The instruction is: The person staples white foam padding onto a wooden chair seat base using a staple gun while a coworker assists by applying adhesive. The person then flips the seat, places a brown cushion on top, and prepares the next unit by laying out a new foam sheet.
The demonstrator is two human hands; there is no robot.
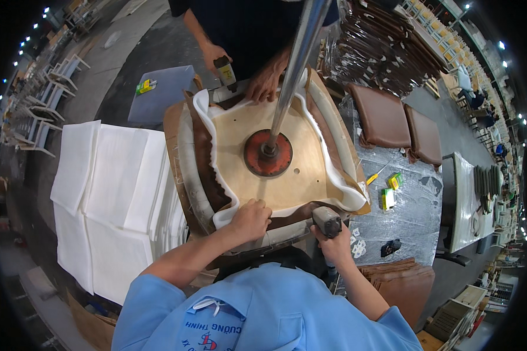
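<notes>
A plywood seat board (307,153) lies in a padded frame, ringed by white padding (352,200) and a brown leather-like cover (204,149). A red round press plate (255,166) on a metal rod (291,82) stands on the board's middle. My left hand (250,221) is closed at the near edge, its curled fingers on the brown cover's rim. On the near right, my right hand (337,247) grips a staple gun (323,219), its head close to the edge. Opposite, a co-worker's hand holds another staple gun (225,71); their other hand (264,83) presses the far edge.
White foam sheets (114,175) are stacked at left. To the right, a plastic-covered table (413,216) bears green-yellow boxes (387,199), a yellow-handled tool (373,178) and brown seat cushions (382,117). Brown sheets (398,284) lie near my right arm; wrapped brown pieces (380,47) are piled behind.
</notes>
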